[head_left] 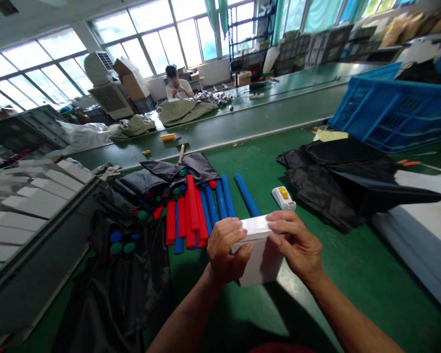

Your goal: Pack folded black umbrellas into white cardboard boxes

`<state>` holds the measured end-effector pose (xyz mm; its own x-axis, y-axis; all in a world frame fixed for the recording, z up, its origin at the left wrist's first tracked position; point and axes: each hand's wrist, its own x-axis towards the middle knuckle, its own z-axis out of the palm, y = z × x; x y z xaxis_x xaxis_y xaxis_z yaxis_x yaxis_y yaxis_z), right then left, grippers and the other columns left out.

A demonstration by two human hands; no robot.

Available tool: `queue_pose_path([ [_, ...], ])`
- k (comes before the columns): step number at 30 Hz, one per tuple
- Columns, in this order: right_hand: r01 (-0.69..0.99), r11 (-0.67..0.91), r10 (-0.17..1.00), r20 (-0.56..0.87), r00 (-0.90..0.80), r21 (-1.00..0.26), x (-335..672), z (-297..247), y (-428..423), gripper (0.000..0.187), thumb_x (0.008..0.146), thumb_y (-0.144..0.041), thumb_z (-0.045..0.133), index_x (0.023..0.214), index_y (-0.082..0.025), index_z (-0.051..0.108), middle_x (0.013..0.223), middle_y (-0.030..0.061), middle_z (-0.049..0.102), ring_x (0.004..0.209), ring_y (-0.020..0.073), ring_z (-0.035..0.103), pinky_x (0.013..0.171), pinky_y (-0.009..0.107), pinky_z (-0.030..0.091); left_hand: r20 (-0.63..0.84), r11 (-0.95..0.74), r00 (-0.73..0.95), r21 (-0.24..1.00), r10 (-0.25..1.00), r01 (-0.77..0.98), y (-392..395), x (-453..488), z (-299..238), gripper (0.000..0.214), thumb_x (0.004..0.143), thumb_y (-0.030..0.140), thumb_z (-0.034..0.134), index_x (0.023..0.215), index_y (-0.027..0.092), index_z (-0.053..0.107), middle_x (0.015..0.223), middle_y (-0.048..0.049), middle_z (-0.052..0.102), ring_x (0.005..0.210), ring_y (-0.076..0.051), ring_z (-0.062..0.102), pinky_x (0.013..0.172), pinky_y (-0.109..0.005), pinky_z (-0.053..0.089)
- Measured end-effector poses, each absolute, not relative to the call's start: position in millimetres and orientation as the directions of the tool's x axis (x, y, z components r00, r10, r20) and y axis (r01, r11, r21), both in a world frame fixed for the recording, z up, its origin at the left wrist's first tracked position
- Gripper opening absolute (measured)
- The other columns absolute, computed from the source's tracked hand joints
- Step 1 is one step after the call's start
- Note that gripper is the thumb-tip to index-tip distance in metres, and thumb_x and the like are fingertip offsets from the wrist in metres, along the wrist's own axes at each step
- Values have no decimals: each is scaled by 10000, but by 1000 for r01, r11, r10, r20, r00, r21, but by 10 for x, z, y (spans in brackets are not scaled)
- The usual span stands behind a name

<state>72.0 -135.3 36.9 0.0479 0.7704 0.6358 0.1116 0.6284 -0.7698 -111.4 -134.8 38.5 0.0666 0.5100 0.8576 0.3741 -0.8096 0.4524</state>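
Observation:
A white cardboard box (260,262) is held upright over the green tabletop between my two hands. My left hand (228,247) grips its left top edge, fingers over the lid and thumb on the near face. On the opposite side my right hand (297,242) wraps the top right corner, fingertips on the lid. Just beyond the box lies a white tape dispenser with a yellow part (283,198). Red ribbed tubes (193,211) and blue ribbed tubes (226,196) lie left of and behind the box.
Dark fabric bags (132,245) with coloured tube ends fill the left. White boxes (33,201) are stacked in a grey bin at far left. Black cloth (327,176) and a blue crate (397,108) occupy the right. A person (178,88) sits across the conveyor (272,113).

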Motion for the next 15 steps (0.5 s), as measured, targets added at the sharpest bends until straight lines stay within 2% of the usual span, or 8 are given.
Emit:
queue_pose_path([
  [7,136,664,740,672,19,-735,702,387,-1318,338,782,-89,661,1043,-302,673,1041,57,630,995,257,598,843,437,488,854,-777,15,465,520,425,-1324,-1062,257,439,699,132,709,1099,233,560,1043,-77,661,1008,-268,633,862,-476,531],
  [15,188,688,708,705,41,-701,633,381,-1255,357,778,-68,636,1044,-305,664,1014,61,629,999,283,594,887,519,474,833,-749,-19,506,553,428,-1291,-1075,270,347,757,184,677,1076,270,572,993,-45,679,994,-257,647,848,-445,530],
])
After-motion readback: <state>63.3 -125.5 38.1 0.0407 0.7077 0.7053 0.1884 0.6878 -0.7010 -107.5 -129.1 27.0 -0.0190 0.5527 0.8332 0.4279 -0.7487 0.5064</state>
